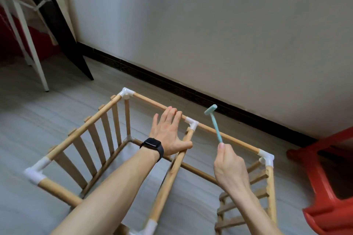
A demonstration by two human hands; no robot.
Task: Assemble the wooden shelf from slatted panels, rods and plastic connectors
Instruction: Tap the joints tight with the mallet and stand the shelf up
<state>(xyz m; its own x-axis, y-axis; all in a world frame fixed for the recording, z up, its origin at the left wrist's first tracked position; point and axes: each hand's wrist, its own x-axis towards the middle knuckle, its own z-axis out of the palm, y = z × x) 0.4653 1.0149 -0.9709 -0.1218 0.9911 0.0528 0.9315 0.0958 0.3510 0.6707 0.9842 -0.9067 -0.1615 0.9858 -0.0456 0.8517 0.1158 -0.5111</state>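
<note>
The half-built shelf frame (80, 131) sits on the grey floor (38, 120) by the wall. The left hand (168, 131) is spread over the top rod (149, 101), thumb against the cross rod (172, 173), bracing right beside the white T-connector (191, 122). The right hand (229, 166) pinches the handle end of a little mint-green plastic hammer (216, 128), head raised near that joint. Looks like the tapping-joints-tight step, so next it'll need a square hit on the connector, clear of those fingers.

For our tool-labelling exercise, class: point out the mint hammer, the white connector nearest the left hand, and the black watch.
mint hammer (216, 128), head view: middle of its handle.
white connector (192, 122), head view: middle of its body.
black watch (152, 144), head view: its screen.
</note>
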